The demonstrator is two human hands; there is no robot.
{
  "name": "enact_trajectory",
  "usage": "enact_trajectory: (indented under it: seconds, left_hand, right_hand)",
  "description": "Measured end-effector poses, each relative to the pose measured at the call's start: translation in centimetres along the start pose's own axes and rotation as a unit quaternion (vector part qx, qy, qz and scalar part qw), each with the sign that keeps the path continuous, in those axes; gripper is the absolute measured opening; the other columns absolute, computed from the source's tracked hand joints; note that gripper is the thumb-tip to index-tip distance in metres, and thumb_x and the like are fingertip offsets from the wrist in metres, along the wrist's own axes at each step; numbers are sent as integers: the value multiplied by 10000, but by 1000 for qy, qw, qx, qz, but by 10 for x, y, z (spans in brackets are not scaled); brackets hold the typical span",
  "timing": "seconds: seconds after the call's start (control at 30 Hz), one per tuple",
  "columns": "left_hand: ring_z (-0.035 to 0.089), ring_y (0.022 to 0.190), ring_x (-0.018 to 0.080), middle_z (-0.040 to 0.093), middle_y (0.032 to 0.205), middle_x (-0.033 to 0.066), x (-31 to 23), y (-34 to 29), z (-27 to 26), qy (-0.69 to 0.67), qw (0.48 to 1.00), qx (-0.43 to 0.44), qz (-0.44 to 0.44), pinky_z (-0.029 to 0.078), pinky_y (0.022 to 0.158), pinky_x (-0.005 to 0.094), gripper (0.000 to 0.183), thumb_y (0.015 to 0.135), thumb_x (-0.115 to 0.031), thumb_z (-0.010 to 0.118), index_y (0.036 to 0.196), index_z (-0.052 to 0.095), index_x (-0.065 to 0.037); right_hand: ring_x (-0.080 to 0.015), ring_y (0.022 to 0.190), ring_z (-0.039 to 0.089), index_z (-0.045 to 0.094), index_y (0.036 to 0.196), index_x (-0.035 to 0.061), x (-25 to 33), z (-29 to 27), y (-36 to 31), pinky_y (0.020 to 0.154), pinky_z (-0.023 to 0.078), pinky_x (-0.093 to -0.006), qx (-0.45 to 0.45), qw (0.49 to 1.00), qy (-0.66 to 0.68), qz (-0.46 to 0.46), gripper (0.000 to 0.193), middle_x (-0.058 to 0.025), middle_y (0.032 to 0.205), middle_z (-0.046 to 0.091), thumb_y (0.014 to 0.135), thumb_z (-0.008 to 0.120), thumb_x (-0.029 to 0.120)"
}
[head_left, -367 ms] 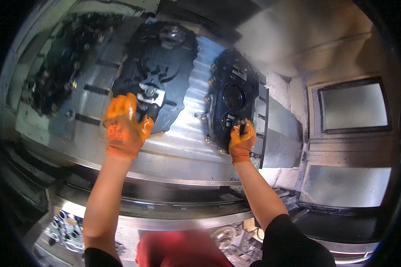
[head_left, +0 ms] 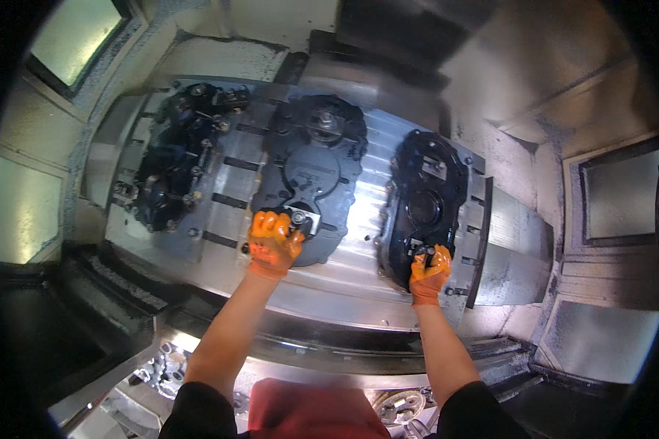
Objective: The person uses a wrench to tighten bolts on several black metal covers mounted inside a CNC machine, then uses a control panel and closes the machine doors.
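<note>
My left hand, in an orange glove, rests at the near end of the middle dark grey casting cover. Its fingers are curled beside a bright metal clamp plate with a bolt through it; what lies under them is hidden. My right hand, gloved alike, pinches at a small dark part next to the near clamp of the right black casting. The glove covers most of that part, so I cannot tell its kind. A second clamp sits at this casting's far end.
A black casting with several bolts and clamps lies on the left of the slotted metal fixture plate. Machine walls with windows stand on both sides. Metal castings lie below the front ledge.
The view has swung, bringing the fixture's left end and left windows into sight. Both hands stay beside the same clamps, the left one less blurred now.
</note>
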State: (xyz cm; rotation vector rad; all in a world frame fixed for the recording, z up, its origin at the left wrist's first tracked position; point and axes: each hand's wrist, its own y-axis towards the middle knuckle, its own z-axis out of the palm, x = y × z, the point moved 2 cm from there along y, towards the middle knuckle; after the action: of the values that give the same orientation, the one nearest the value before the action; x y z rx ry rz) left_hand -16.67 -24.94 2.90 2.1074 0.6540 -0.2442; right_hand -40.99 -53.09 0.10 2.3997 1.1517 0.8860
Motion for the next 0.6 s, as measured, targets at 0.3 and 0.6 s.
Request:
enact_trajectory:
  seconds: [0.3, 0.6]
  left_hand:
    - [547, 1058, 405, 600, 1086, 245, 60, 15, -80, 72, 938, 241, -238, 422, 951, 507, 521, 750, -337, 684, 1129, 596, 10]
    - [615, 1014, 298, 641, 1042, 165, 331, -45, -234, 476, 770, 97, -414, 501, 864, 370, 582, 856, -530, 586, 1181, 553, -49]
  right_hand:
    - [-461, 1066, 563, 569, 1148, -89, 4, -4, 0, 972, 436, -506, 29, 999, -39, -4, 451, -296, 1138, 596, 807, 681, 185]
    - [-450, 1106, 546, 570, 1137, -72, 7, -5, 3, 1010, 409, -514, 57, 996, -53, -39, 397, -277, 1164, 591, 851, 634, 195]
